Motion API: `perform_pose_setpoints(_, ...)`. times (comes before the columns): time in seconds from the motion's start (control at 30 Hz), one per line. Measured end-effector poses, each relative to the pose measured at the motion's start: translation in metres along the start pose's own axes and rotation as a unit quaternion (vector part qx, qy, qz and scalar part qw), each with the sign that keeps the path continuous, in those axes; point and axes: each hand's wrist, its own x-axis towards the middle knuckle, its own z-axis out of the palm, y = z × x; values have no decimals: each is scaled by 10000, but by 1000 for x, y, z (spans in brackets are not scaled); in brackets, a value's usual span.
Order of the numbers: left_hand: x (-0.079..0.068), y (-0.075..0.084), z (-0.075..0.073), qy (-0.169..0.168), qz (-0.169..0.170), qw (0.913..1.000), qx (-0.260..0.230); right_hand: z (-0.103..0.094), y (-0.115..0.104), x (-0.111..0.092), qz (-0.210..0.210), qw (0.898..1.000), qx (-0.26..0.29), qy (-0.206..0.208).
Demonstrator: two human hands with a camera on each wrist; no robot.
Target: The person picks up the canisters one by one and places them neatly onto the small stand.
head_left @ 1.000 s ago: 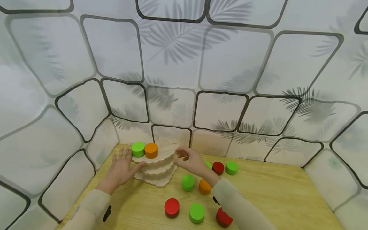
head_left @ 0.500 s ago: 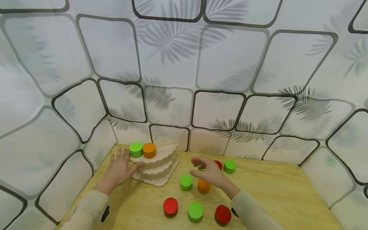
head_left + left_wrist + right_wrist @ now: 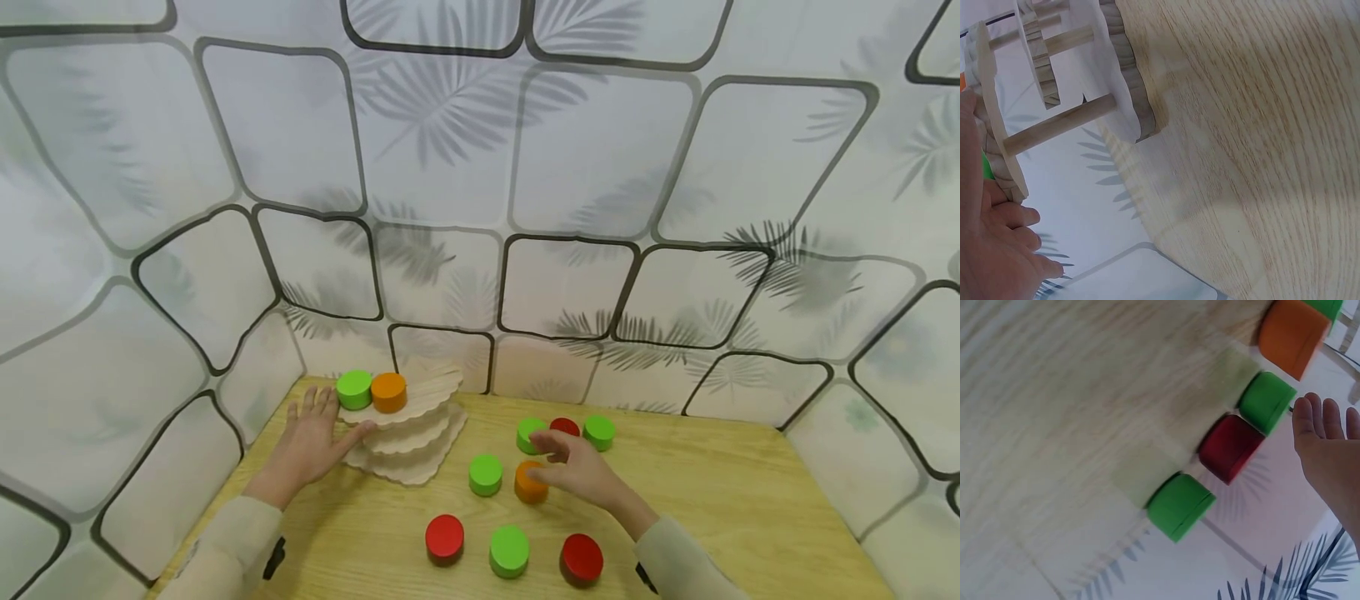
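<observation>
A three-tiered wooden stand [image 3: 435, 390] with scalloped edges stands at the back left; its pegs show in the left wrist view. On its top tier sit a green round block [image 3: 354, 390] and an orange round block [image 3: 388, 392], side by side. My left hand [image 3: 307, 446] rests on the left of that tier, fingers spread and thumb along the front rim. My right hand [image 3: 581, 475] hovers with relaxed fingers over another orange round block [image 3: 528, 487] on the table, thumb tip overlapping it in the head view. Nothing shows in that hand.
Behind the right hand stand a green block [image 3: 528, 437], a dark red block [image 3: 564, 427] and another green block [image 3: 599, 433]. Nearer are a green block [image 3: 486, 475], a red block [image 3: 445, 540], a green block [image 3: 509, 552] and a dark red block [image 3: 581, 560]. Patterned walls [image 3: 570, 292] enclose the table.
My right hand has moved from the stand's right side rightward and down to the orange block on the table. The left hand keeps its place on the stand.
</observation>
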Motion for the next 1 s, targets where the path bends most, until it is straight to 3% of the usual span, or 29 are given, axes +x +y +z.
perform_pose_setpoints(0.43,1,-1,1,-74,-11,9999,-117,2,27,-14,500,9987,-4,94)
perform_pose_setpoints(1.0,5,-1,-3,-219,-12,9997,-65,3,33,-13,330,9986,-399,-134)
